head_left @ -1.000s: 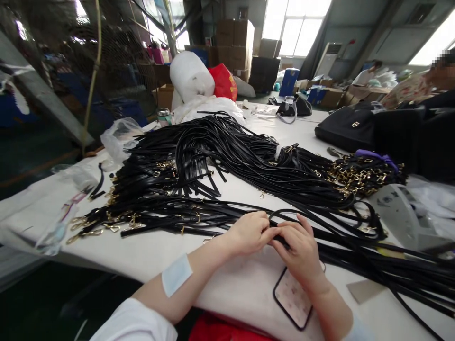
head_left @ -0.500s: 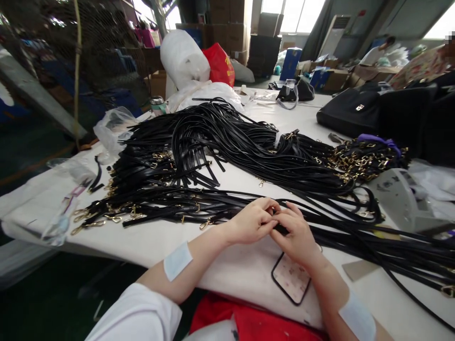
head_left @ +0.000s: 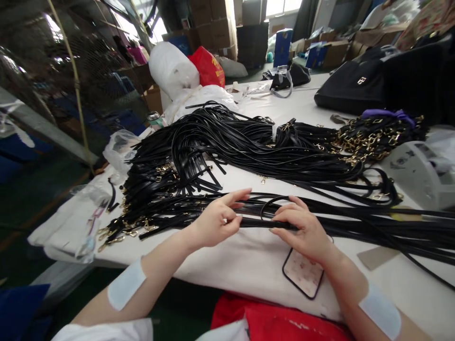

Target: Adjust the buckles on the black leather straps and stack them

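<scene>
A black leather strap [head_left: 259, 221] lies across the near edge of the white table [head_left: 249, 265]. My left hand [head_left: 216, 219] pinches one stretch of it between thumb and fingers, index finger pointing out. My right hand [head_left: 302, 227] presses curled fingers on the same strap a little to the right, where it forms a small loop. Behind both hands spreads a big pile of black straps [head_left: 227, 147] with gold clasps [head_left: 121, 232] at their left ends.
A phone in a patterned case [head_left: 304, 272] lies under my right wrist. Gold chain hardware [head_left: 369, 139] is heaped at the right beside a white device [head_left: 415, 170]. Black handbags [head_left: 355, 85] sit at the back right, plastic bags [head_left: 85, 218] at the left edge, cartons behind.
My hands have moved apart along the strap, the left one sliding left and its index finger stretching out. The view has tipped down and swung a little.
</scene>
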Motion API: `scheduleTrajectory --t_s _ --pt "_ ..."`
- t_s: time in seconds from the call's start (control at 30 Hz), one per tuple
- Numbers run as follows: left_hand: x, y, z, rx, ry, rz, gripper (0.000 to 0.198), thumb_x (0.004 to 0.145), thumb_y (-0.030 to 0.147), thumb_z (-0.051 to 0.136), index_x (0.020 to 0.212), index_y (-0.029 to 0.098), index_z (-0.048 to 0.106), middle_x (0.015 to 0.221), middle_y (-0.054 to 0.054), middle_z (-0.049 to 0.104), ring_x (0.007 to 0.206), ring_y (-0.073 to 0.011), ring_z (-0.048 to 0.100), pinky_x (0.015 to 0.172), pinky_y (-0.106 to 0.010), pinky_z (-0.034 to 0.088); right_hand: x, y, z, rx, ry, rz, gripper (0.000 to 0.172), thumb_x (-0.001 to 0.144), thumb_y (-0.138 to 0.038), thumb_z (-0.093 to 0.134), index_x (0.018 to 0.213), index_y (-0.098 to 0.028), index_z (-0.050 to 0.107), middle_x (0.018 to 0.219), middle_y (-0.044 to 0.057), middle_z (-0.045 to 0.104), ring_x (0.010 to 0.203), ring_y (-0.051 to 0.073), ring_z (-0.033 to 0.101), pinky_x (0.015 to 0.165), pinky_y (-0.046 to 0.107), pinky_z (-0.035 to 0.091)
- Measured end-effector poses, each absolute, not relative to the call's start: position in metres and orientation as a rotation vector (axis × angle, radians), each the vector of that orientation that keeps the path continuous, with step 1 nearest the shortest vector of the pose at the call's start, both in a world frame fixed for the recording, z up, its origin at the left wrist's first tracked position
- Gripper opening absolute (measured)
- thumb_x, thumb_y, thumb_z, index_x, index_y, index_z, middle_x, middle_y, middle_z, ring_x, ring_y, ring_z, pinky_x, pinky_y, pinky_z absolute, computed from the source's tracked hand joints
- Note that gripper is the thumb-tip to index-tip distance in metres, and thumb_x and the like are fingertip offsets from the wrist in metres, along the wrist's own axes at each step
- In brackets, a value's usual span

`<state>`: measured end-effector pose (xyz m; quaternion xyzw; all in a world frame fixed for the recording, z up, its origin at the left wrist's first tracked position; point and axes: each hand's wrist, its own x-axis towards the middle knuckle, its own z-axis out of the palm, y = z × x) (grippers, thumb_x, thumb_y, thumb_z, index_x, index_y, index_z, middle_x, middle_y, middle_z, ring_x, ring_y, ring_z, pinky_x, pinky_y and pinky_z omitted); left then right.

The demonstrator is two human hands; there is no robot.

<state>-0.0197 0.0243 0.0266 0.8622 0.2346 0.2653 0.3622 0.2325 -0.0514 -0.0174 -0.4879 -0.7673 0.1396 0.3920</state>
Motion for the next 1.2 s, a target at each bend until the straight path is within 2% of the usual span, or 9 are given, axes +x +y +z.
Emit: scheduleTrajectory --t_s 0.17,0.3,0.4,0.53,0.6,0.73,0.83,0.97,1.2 --pt "-0.044 0.025 0.041 2.167 0.664 0.601 0.039 0.092 0.019 0.052 0.055 0.013 0.060 0.141 -0.012 0.053 0.111 -0.0211 0.064 0.096 -0.033 0.055 0.232 -0.050 -0.020 -1.238 -1.955 0.475 0.009 0.084 -0.031 0.067 0.088 -0.023 0.068 0.086 0.001 0.073 0.081 0.017 0.066 0.115 0.050 0.025" --pt "-0.035 0.019 0.020 2.137 0.685 0.547 0.019 0.079 0.032 0.073 0.089 0.016 0.068 0.137 -0.015 0.055 0.115 -0.0256 0.061 0.098 -0.038 0.052 0.232 -0.053 -0.021 -1.279 -1.867 0.702 0.013 0.086 -0.030 0.060 0.094 -0.021 0.066 0.088 0.003 0.071 0.080 0.018 0.065 0.085 0.035 0.050" --pt "-0.027 0.017 -0.010 2.223 0.781 0.423 0.062 0.062 0.025 0.085 0.119 0.020 0.061 0.133 -0.015 0.058 0.122 -0.0287 0.055 0.104 -0.042 0.046 0.239 -0.054 -0.023 -1.300 -1.759 0.855 0.018 0.087 -0.034 0.062 0.096 -0.020 0.065 0.087 0.003 0.069 0.074 0.017 0.063 0.064 0.027 0.049" --pt "-0.034 0.020 -0.032 2.100 0.997 0.223 0.022 0.079 0.018 0.066 0.100 0.017 0.069 0.092 -0.005 0.072 0.083 -0.0176 0.066 0.079 -0.030 0.053 0.254 -0.050 -0.029 -1.291 -1.578 0.954 0.030 0.084 -0.044 0.066 0.101 -0.019 0.065 0.091 0.006 0.069 0.078 0.019 0.064 0.064 0.027 0.050" --pt "-0.042 0.019 -0.031 2.003 1.023 0.213 0.019 0.082 0.024 0.064 0.098 0.015 0.070 0.080 -0.002 0.069 0.071 -0.0135 0.062 0.070 -0.024 0.050 0.259 -0.048 -0.030 -1.302 -1.553 0.989 0.035 0.082 -0.047 0.068 0.104 -0.019 0.067 0.100 0.008 0.070 0.081 0.020 0.064 0.067 0.028 0.051" --pt "-0.045 0.012 -0.028 2.052 0.977 0.239 0.043 0.071 0.031 0.078 0.110 0.017 0.067 0.077 0.001 0.064 0.070 -0.0125 0.057 0.070 -0.024 0.047 0.255 -0.047 -0.029 -1.300 -1.529 1.074 0.039 0.079 -0.052 0.070 0.103 -0.020 0.071 0.100 0.007 0.071 0.078 0.018 0.062 0.067 0.027 0.051" --pt "-0.032 0.004 -0.038 2.193 1.052 0.277 0.030 0.073 0.034 0.078 0.098 0.018 0.072 0.073 0.001 0.058 0.067 -0.0127 0.053 0.065 -0.024 0.044 0.250 -0.047 -0.026 -1.288 -1.472 1.122 0.043 0.077 -0.057 0.070 0.097 -0.019 0.072 0.086 0.006 0.071 0.067 0.015 0.058 0.060 0.026 0.048" --pt "-0.020 -0.001 -0.050 2.308 1.003 0.418 0.020 0.080 0.036 0.070 0.088 0.018 0.073 0.088 -0.005 0.060 0.084 -0.0170 0.057 0.075 -0.026 0.046 0.254 -0.047 -0.025 -1.320 -1.523 1.084 0.040 0.078 -0.058 0.068 0.086 -0.018 0.071 0.072 0.003 0.068 0.063 0.015 0.057 0.058 0.026 0.045" --pt "-0.016 -0.008 -0.032 2.227 1.012 0.243 0.022 0.093 0.028 0.048 0.080 0.017 0.062 0.070 0.001 0.058 0.065 -0.0120 0.051 0.063 -0.024 0.038 0.250 -0.048 -0.023 -1.374 -2.094 0.824 0.026 0.085 -0.040 0.059 0.095 -0.021 0.073 0.094 0.007 0.073 0.086 0.023 0.065 0.080 0.032 0.046"
